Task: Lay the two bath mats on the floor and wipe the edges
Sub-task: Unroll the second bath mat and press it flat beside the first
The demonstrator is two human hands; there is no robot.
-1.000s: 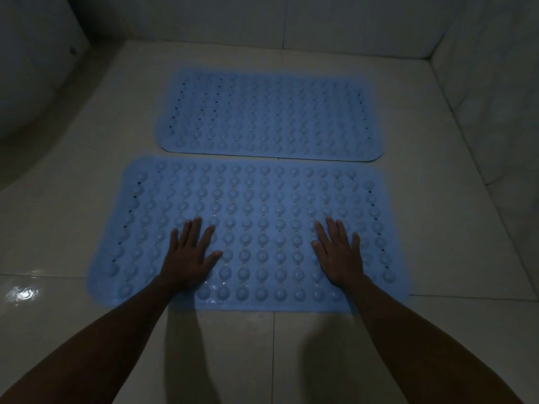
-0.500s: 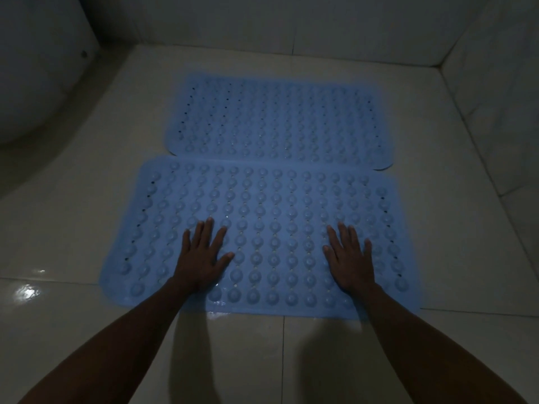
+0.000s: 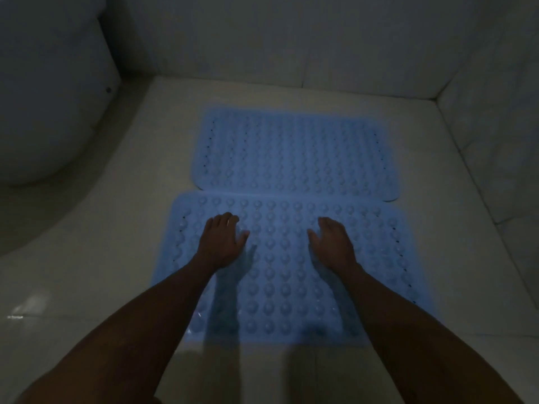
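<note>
Two light blue bath mats with rows of round bumps lie flat on the pale tiled floor, one behind the other. The near mat (image 3: 280, 275) touches or slightly overlaps the far mat (image 3: 294, 153) along their long edges. My left hand (image 3: 223, 243) is over the near mat's left-centre, lifted a little, fingers loosely curled, holding nothing. My right hand (image 3: 332, 243) hovers over its right-centre, fingers relaxed and apart, also holding nothing. My forearms cover part of the near mat's front edge. No cloth is visible.
A white curved fixture (image 3: 49, 106) bulges in at the left. Tiled walls (image 3: 291, 53) close the back and the right side (image 3: 495, 126). The room is dim. Wet glare shows on the floor (image 3: 26, 309) at the left.
Both hands have come up off the near mat, moved toward its far side, and their fingers have curled. The view has pulled back and tilted up, showing more wall.
</note>
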